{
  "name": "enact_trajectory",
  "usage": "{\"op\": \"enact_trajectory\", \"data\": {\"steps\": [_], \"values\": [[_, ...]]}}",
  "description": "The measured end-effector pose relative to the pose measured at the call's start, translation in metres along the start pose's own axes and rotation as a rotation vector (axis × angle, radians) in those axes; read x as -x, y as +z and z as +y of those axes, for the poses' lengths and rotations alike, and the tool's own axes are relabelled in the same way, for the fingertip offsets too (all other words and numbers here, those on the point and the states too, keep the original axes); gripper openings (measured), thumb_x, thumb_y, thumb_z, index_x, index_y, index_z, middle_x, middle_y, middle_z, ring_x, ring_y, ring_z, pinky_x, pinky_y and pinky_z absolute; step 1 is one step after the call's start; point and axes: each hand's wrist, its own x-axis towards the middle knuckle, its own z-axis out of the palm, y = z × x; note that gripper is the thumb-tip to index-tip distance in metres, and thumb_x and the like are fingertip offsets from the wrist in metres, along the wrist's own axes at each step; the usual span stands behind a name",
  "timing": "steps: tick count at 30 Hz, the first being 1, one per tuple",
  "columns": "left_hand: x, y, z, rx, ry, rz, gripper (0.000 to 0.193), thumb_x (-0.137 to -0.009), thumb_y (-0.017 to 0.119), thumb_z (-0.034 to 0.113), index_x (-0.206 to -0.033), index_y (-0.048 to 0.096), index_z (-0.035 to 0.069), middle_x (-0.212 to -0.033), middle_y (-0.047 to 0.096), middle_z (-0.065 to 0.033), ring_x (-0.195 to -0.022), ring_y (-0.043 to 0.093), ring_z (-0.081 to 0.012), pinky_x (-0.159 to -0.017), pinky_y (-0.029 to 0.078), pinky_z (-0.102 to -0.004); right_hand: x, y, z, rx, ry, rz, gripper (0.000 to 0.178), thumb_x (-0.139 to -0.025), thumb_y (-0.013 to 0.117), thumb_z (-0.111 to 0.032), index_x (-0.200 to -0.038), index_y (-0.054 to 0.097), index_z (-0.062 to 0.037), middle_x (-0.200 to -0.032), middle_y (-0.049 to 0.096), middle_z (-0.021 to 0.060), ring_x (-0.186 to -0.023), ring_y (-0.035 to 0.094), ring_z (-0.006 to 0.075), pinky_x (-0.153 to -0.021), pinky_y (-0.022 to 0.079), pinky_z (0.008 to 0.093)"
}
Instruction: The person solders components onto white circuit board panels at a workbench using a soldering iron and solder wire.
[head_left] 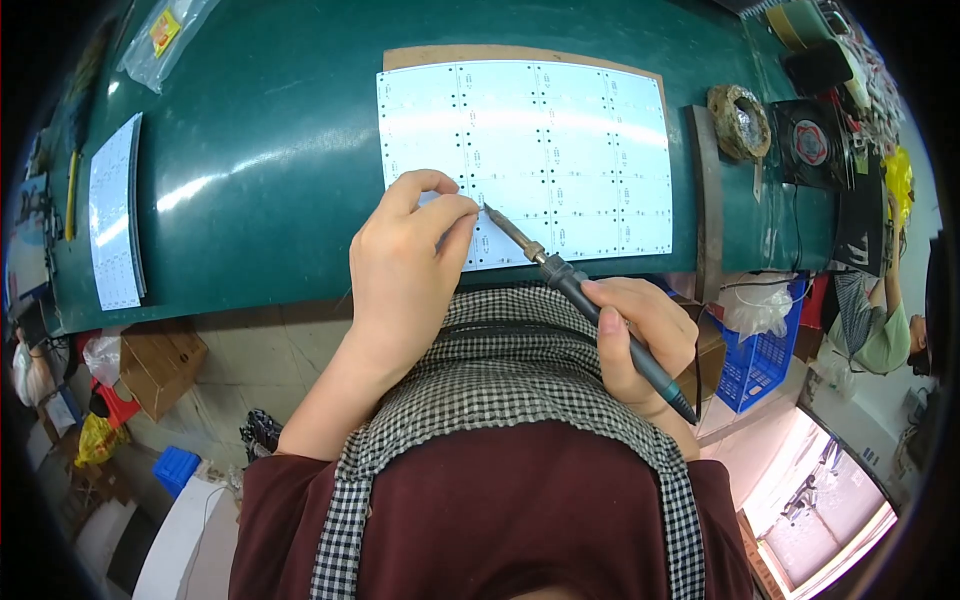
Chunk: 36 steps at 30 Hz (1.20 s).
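Observation:
My right hand point(650, 335) is wrapped around the dark handle of a soldering iron point(580, 290). The iron slants up and left, its tip at a large white circuit board panel point(590, 135) marked with a grid of small printed patterns and dark dots. Close beside that tip, my left hand point(405, 245) hovers over the panel's lower left part, thumb and forefinger pinched together. Whatever sits between those fingertips is too small to make out. A brown sheet point(520, 53) shows from under the panel's far edge.
A stack of white panels point(113, 220) lies at the left of the green table point(250, 110). To the right are a dark bar point(706, 200), a rough round holder point(738, 122) and a black fan-like box point(808, 145). Another person point(880, 330) is at the far right.

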Motion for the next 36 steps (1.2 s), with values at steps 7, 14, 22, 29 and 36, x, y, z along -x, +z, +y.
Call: {"op": "enact_trajectory", "data": {"steps": [7, 14, 22, 29, 36], "values": [[0.018, -0.011, 0.008, 0.067, 0.018, -0.017, 0.011, -0.074, 0.066, -0.001, -0.083, 0.059, 0.0, -0.092, 0.062, -0.0093, -0.077, 0.062, -0.0268, -0.065, 0.05, -0.0342, 0.016, -0.008, -0.007, 0.017, -0.012, 0.033, 0.016, -0.075, 0.061, -0.002, -0.089, 0.067, 0.0027, -0.077, 0.067, 0.0147, -0.067, 0.067, 0.0253, -0.061, 0.054, 0.0307], [0.026, -0.001, -0.004, 0.066, 0.099, 0.016, 0.014, -0.074, 0.064, -0.003, -0.085, 0.057, 0.001, -0.096, 0.063, -0.0096, -0.069, 0.053, -0.0198, -0.061, 0.045, -0.0287, 0.024, -0.008, -0.008, 0.042, -0.021, -0.01, 0.016, -0.076, 0.06, -0.002, -0.09, 0.066, 0.003, -0.078, 0.067, 0.0152, -0.068, 0.067, 0.0263, -0.063, 0.055, 0.0329], [0.026, -0.003, -0.006, 0.128, 0.063, -0.006, 0.009, -0.078, 0.063, -0.002, -0.082, 0.055, 0.001, -0.099, 0.064, -0.0097, -0.061, 0.044, -0.0109, -0.056, 0.041, -0.0239, 0.026, -0.007, -0.008, 0.034, -0.007, 0.014, 0.016, -0.077, 0.06, -0.002, -0.09, 0.066, 0.0028, -0.079, 0.067, 0.0149, -0.069, 0.067, 0.0263, -0.063, 0.055, 0.0321], [0.027, -0.001, -0.001, 0.101, 0.007, 0.029, 0.007, -0.078, 0.064, -0.001, -0.08, 0.057, 0.001, -0.099, 0.065, -0.0086, -0.057, 0.043, -0.0096, -0.054, 0.041, -0.0233, 0.025, -0.005, -0.008, 0.001, 0.021, -0.018, 0.016, -0.077, 0.059, -0.002, -0.091, 0.066, 0.003, -0.079, 0.067, 0.015, -0.069, 0.067, 0.026, -0.063, 0.055, 0.0321], [0.028, 0.006, -0.004, 0.018, 0.068, 0.073, 0.006, -0.078, 0.064, -0.001, -0.082, 0.059, 0.001, -0.099, 0.065, -0.0078, -0.059, 0.048, -0.0112, -0.055, 0.043, -0.024, 0.025, -0.004, -0.008, 0.013, 0.01, -0.019, 0.017, -0.077, 0.059, -0.002, -0.092, 0.066, 0.0029, -0.079, 0.067, 0.0151, -0.069, 0.067, 0.0259, -0.062, 0.054, 0.0321]]}}
